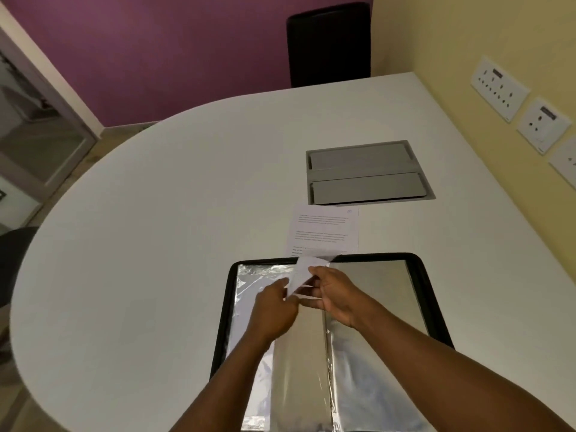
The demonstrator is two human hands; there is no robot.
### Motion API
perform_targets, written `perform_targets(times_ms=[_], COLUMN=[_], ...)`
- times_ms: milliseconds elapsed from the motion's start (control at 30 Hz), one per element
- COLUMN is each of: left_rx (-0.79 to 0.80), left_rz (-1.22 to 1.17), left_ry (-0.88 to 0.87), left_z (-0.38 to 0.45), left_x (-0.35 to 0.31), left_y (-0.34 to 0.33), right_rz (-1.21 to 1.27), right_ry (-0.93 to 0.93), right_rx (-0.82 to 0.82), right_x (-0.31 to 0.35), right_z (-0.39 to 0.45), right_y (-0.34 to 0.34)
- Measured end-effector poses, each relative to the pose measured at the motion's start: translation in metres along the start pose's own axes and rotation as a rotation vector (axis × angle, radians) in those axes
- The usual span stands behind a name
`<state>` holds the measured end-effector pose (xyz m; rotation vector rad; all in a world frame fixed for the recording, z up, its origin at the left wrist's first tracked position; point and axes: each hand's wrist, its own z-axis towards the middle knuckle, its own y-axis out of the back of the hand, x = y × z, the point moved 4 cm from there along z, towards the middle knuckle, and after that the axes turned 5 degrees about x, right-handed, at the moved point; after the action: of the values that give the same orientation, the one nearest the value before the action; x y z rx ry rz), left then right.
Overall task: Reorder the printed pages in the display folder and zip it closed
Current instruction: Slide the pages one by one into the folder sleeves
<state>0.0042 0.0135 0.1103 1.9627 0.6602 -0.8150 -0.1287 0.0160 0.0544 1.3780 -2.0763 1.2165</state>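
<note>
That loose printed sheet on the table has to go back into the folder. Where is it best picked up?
Take the printed sheet by its near edge, coming from the folder side. It lies flat on the table, and that edge overlaps the folder's raised rim, so fingers probably slip under there most easily.

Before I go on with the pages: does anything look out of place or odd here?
One printed page lies loose on the table, outside the open folder, slightly askew beyond its far edge. Both hands hold a bent sheet over the middle. Nothing looks damaged.

Office meeting room: white conference table (156, 229) with cable hatch (369, 173), wall sockets (498, 88).
</note>
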Motion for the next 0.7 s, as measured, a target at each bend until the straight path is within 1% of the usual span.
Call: perform_targets(times_ms=[67, 100, 133, 167, 200, 233, 267, 400, 467, 500, 533, 600, 667, 700], left_rx=[-0.092, -0.122, -0.139, -0.150, -0.157, -0.162, -0.174, -0.254, -0.288, -0.268, -0.207, -0.017, 0.140, 0.181], left_rz=[0.027, 0.035, 0.045, 0.042, 0.029, 0.008, -0.008, 0.037, 0.177, 0.296, 0.424, 0.635, 0.732, 0.754], left_ry=[0.054, 0.093, 0.130, 0.158, 0.187, 0.221, 0.243, 0.308, 0.238, 0.166, 0.087, -0.040, -0.087, -0.094], left_z=[0.005, 0.008, 0.012, 0.014, 0.018, 0.022, 0.025, 0.033, 0.032, 0.031, 0.033, 0.035, 0.036, 0.036], left_x=[0.021, 0.033, 0.047, 0.059, 0.075, 0.090, 0.104, 0.147, 0.154, 0.153, 0.154, 0.155, 0.162, 0.166], left_y=[0.017, 0.025, 0.032, 0.037, 0.042, 0.044, 0.046, 0.036, 0.028, 0.023, 0.014, -0.006, -0.021, -0.026], right_rz=[-0.062, -0.132, -0.255, -0.454, -0.723, -0.987, -1.184, -1.585, -1.730, -1.771, -1.794, -1.830, -1.851, -1.855], right_ry=[0.012, 0.024, 0.044, 0.072, 0.105, 0.129, 0.133, -0.030, -0.009, 0.018, 0.045, 0.102, 0.132, 0.140], right_rx=[0.055, 0.054, 0.024, -0.028, -0.093, -0.121, -0.107, 0.039, 0.025, 0.010, -0.001, -0.026, -0.045, -0.052], right_x=[-0.004, -0.007, -0.011, -0.017, -0.022, -0.030, -0.040, -0.086, -0.097, -0.101, -0.106, -0.114, -0.120, -0.122], right_z=[0.004, 0.006, 0.007, 0.008, 0.008, 0.008, 0.009, 0.010, 0.012, 0.013, 0.014, 0.015, 0.016, 0.016], right_y=[-0.016, -0.021, -0.023, -0.021, -0.015, -0.010, -0.005, 0.021, 0.026, 0.026, 0.026, 0.025, 0.026, 0.027])
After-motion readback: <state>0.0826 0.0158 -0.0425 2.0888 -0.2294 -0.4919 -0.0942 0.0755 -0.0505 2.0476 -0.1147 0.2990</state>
